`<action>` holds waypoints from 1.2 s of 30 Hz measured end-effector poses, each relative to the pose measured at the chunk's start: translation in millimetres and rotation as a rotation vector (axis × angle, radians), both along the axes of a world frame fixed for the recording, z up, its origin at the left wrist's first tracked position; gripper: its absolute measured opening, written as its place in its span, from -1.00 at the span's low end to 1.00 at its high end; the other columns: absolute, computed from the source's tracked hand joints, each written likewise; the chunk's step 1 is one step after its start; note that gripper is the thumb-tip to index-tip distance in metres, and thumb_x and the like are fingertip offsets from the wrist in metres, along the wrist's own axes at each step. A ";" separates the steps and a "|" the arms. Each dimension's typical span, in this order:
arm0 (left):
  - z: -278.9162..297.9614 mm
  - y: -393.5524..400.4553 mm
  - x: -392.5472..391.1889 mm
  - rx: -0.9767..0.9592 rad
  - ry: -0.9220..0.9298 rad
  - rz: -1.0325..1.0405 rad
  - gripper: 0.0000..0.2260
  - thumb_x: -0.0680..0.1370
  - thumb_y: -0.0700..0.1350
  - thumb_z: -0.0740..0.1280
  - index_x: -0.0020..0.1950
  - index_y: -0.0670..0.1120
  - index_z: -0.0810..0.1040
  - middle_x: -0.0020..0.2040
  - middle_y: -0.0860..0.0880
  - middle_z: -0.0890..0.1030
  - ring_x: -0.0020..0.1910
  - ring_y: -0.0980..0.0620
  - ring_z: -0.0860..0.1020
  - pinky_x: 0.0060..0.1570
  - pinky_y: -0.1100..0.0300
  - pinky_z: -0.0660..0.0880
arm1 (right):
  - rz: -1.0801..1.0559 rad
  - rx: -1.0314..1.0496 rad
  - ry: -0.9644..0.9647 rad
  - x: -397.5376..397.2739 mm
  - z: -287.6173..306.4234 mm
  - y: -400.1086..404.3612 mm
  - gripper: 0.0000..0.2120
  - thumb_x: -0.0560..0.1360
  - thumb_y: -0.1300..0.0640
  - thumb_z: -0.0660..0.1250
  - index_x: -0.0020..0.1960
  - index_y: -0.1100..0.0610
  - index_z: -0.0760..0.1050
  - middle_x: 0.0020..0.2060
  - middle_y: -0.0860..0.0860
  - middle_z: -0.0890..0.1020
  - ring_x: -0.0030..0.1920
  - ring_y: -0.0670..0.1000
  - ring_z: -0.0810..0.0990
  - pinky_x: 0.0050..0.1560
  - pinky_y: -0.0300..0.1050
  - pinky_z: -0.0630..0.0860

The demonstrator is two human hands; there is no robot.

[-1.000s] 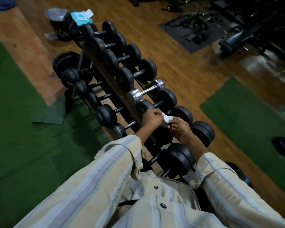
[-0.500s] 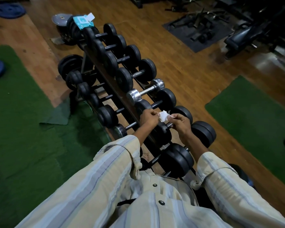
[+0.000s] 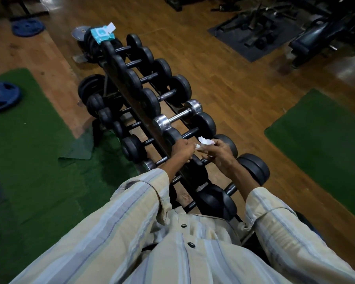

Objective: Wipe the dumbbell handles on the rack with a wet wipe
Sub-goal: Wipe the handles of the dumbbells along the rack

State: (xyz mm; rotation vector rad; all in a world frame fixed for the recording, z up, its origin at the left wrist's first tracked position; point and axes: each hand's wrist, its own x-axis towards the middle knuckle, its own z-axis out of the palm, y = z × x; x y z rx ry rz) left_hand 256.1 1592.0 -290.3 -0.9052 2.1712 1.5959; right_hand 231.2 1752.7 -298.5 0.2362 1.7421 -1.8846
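Striped cotton sleeves (image 3: 119, 218) fill the bottom of the frame. Above them, at centre, the left hand (image 3: 182, 150) and right hand (image 3: 221, 153) meet over the rack (image 3: 152, 128), each pinching an end of a crumpled white wet wipe (image 3: 206, 141) between them. Round black rubber dumbbells (image 3: 252, 168) sit beneath and beyond. A chrome dumbbell (image 3: 177, 117) with a slim metal handle gleams just past the hands. At the rack's far end, upper left, lies a teal wipes packet (image 3: 101, 34). Green turf mats (image 3: 29, 160) flank the glossy wooden floor (image 3: 234, 83).
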 end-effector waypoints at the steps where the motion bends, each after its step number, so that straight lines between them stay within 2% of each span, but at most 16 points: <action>1: 0.7 0.8 -1.5 0.002 -0.009 0.015 -0.86 0.57 -0.06 0.32 -0.15 -0.05 0.61 -0.25 -0.11 0.66 -0.26 -0.06 0.65 -0.23 0.11 0.61 | 0.027 0.039 0.003 -0.9 -1.9 0.6 -0.52 0.36 0.20 0.62 0.19 0.17 0.50 0.00 0.11 0.68 -0.10 0.05 0.67 -0.03 0.01 0.59; 3: 1.2 4.0 -5.2 -0.017 -0.036 0.057 -0.85 0.55 -0.06 0.30 -0.13 -0.07 0.61 -0.28 -0.12 0.67 -0.30 -0.07 0.65 -0.29 0.13 0.60 | 0.060 0.122 0.073 -4.3 -6.6 2.5 -0.42 0.31 0.18 0.66 0.26 0.10 0.51 0.06 0.10 0.68 -0.10 0.04 0.65 -0.04 0.04 0.60; 7: 0.7 9.6 -9.3 -0.060 -0.069 0.093 -0.80 0.51 -0.06 0.29 -0.09 -0.13 0.65 -0.30 -0.13 0.69 -0.33 -0.08 0.68 -0.32 0.09 0.64 | 0.181 0.121 0.168 -11.5 -15.3 10.2 -0.67 0.42 0.18 0.58 0.16 0.14 0.65 0.03 0.12 0.72 -0.07 0.04 0.67 -0.04 0.07 0.60; 11: -5.5 12.2 -11.2 -0.113 -0.092 0.123 -0.80 0.39 -0.01 0.32 -0.17 -0.10 0.66 -0.30 -0.10 0.69 -0.31 -0.11 0.68 -0.27 0.06 0.66 | 0.224 0.090 0.170 -20.0 -17.0 14.3 -0.86 0.43 0.24 0.54 -0.08 0.17 0.60 -0.21 0.10 0.64 -0.24 0.00 0.60 -0.26 -0.12 0.53; 13: -15.5 11.4 -12.1 -0.172 -0.083 0.154 -0.79 0.33 0.03 0.33 -0.24 -0.09 0.65 -0.27 -0.11 0.68 -0.24 -0.14 0.68 -0.18 0.03 0.67 | 0.179 0.105 0.223 -25.2 -22.1 16.1 -0.86 0.44 0.29 0.51 -0.17 0.19 0.54 -0.27 0.15 0.59 -0.29 0.01 0.55 -0.29 -0.15 0.46; 16: -21.2 14.3 -9.2 -0.246 -0.068 0.140 -0.77 0.48 -0.04 0.34 -0.34 -0.09 0.56 -0.22 -0.11 0.65 -0.14 -0.14 0.64 -0.20 0.16 0.51 | 0.098 0.113 0.224 -31.8 -31.6 22.7 -0.86 0.45 0.34 0.49 -0.09 0.22 0.54 -0.23 0.25 0.60 -0.24 0.06 0.57 -0.27 -0.15 0.48; 18: -22.7 19.1 -7.5 -0.268 -0.065 0.140 -0.72 0.53 -0.06 0.34 -0.37 -0.10 0.53 -0.26 -0.10 0.63 -0.16 -0.13 0.62 -0.22 0.17 0.46 | 0.181 0.087 0.170 -32.5 -36.0 28.5 -0.75 0.44 0.30 0.53 0.08 0.23 0.59 -0.19 0.23 0.63 -0.24 0.05 0.59 -0.22 -0.12 0.52; 20: -23.5 25.0 -7.4 -0.258 -0.055 0.182 -0.74 0.50 -0.04 0.31 -0.33 -0.14 0.58 -0.32 -0.10 0.63 -0.21 -0.15 0.64 -0.20 0.09 0.59 | 0.354 0.078 0.170 -29.6 -39.5 32.2 -0.66 0.41 0.29 0.56 0.16 0.19 0.63 -0.17 0.18 0.65 -0.19 0.03 0.62 -0.15 -0.13 0.58; 22: -25.1 29.0 -10.7 -0.213 -0.047 0.268 -0.77 0.47 -0.05 0.29 -0.25 -0.16 0.64 -0.29 -0.16 0.67 -0.27 -0.16 0.67 -0.19 -0.02 0.67 | 0.445 0.087 0.236 -26.0 -43.0 32.4 -0.69 0.37 0.29 0.59 0.10 0.19 0.68 -0.19 0.10 0.66 -0.19 -0.02 0.62 -0.12 -0.16 0.59; 24: -23.9 32.1 -11.7 -0.148 -0.058 0.342 -0.77 0.53 -0.12 0.29 -0.15 -0.23 0.67 -0.27 -0.22 0.70 -0.37 -0.12 0.64 -0.31 0.05 0.63 | 0.401 0.123 0.339 -23.6 -48.1 29.9 -0.80 0.37 0.22 0.61 -0.01 0.17 0.71 -0.22 0.05 0.69 -0.22 -0.07 0.62 -0.16 -0.17 0.56; 26: -22.3 33.9 -9.2 -0.128 -0.059 0.378 -0.78 0.56 -0.12 0.30 -0.12 -0.22 0.67 -0.29 -0.16 0.71 -0.39 -0.08 0.61 -0.35 0.11 0.57 | 0.312 0.225 0.463 -25.7 -53.7 28.5 -0.91 0.41 0.15 0.58 -0.12 0.12 0.70 -0.27 -0.06 0.67 -0.26 -0.21 0.60 -0.19 -0.26 0.50; 28: -22.9 33.5 -2.8 -0.235 -0.033 0.327 -0.80 0.56 -0.07 0.32 -0.15 -0.11 0.67 -0.25 -0.05 0.71 -0.23 -0.09 0.64 -0.15 0.09 0.61 | 0.207 0.369 0.579 -28.0 -57.6 28.7 -0.94 0.43 0.14 0.53 -0.13 0.02 0.67 -0.26 -0.13 0.61 -0.25 -0.26 0.58 -0.21 -0.38 0.43; 29: -21.5 33.9 3.0 -0.325 -0.026 0.258 -0.84 0.55 -0.06 0.33 -0.15 -0.07 0.66 -0.18 -0.01 0.71 -0.14 -0.08 0.64 -0.07 0.09 0.60 | 0.160 0.421 0.612 -29.0 -59.9 29.6 -0.95 0.43 0.13 0.50 -0.12 0.01 0.67 -0.23 -0.12 0.60 -0.23 -0.24 0.58 -0.21 -0.38 0.43; 32: -17.7 38.2 23.0 -0.548 0.043 -0.009 -0.86 0.48 -0.03 0.36 -0.02 0.06 0.69 -0.08 0.05 0.70 -0.07 0.00 0.63 -0.05 0.10 0.61 | 0.155 0.542 0.682 -31.2 -67.8 31.9 -0.84 0.43 0.08 0.39 -0.04 0.08 0.68 -0.19 -0.04 0.61 -0.21 -0.08 0.59 -0.17 -0.19 0.50; 34: -13.5 40.6 32.3 -0.608 0.082 -0.094 -0.79 0.45 0.05 0.37 0.02 0.07 0.70 -0.14 0.07 0.70 -0.10 -0.01 0.66 -0.09 0.09 0.62 | 0.380 0.631 0.715 -31.4 -72.7 29.9 -0.83 0.45 0.10 0.37 -0.03 0.09 0.69 -0.19 0.01 0.59 -0.15 0.03 0.61 -0.14 -0.07 0.53; 36: -8.2 41.8 35.1 -0.657 0.088 -0.124 -0.77 0.46 0.08 0.37 0.04 0.04 0.71 -0.16 0.04 0.71 -0.08 -0.06 0.66 -0.08 0.08 0.62 | 0.683 0.700 0.723 -29.9 -78.2 26.9 -0.85 0.45 0.17 0.36 -0.04 0.09 0.68 -0.09 0.07 0.56 -0.01 0.12 0.58 -0.03 0.03 0.55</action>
